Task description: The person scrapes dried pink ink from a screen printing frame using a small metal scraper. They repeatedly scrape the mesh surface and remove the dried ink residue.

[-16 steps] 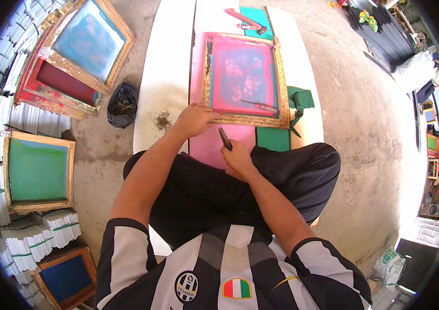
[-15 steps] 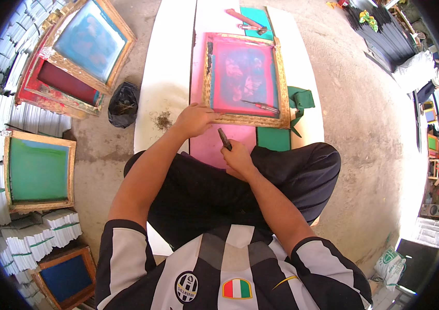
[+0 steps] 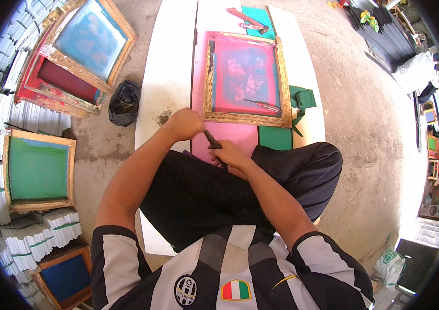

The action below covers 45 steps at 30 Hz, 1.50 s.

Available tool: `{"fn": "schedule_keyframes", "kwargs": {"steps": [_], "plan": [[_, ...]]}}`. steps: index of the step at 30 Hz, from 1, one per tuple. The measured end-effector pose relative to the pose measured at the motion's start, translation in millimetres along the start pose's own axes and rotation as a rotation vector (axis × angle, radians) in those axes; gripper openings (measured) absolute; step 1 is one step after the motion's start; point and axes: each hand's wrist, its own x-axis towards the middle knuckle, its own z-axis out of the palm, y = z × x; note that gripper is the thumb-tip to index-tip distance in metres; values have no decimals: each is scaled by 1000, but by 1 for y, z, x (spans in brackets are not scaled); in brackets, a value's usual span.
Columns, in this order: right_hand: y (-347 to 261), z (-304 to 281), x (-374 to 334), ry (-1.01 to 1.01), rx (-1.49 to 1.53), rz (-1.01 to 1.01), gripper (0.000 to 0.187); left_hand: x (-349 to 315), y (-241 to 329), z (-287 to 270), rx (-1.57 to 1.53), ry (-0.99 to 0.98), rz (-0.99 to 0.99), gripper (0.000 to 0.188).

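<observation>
A wooden-framed printing screen point(image 3: 248, 118) with pink and blue mesh lies flat on the bench in front of me. My right hand point(image 3: 229, 154) grips a dark tool point(image 3: 212, 140) that looks like pliers, its tip pointing up and left. That tip reaches the underside of my left hand point(image 3: 186, 124), which is closed beside the screen's near left corner. The left fingertips are turned away, so what they hold is hidden. On the mesh near the right side rests a slim screwdriver point(image 3: 267, 106) with a red handle.
A wooden-handled hammer point(image 3: 244, 17) lies beyond the screen on a teal piece. Green cloth point(image 3: 303, 97) sits at the screen's right edge. Dark debris point(image 3: 163, 118) is scattered by my left hand. A black plastic bag point(image 3: 124, 103) and more framed screens point(image 3: 41, 168) stand left.
My left hand has shifted left and slightly down from the screen's near left corner. The tool in my right hand has swung toward it, with more of its length showing.
</observation>
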Motion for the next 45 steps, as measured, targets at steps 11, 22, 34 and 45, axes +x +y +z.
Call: {"fn": "schedule_keyframes", "kwargs": {"steps": [11, 22, 34, 45], "plan": [[11, -54, 36, 234, 85, 149, 25, -22, -49, 35, -154, -224, -808, 22], [-20, -65, 45, 129, 57, 317, 28, 22, -2, 26, -97, -85, -422, 61], [-59, -95, 53, -25, -192, 575, 26, 25, -4, 50, -110, -44, -341, 69], [-16, -85, 54, 200, -286, 258, 22, 27, 1, 37, -149, -78, -359, 63]]}}
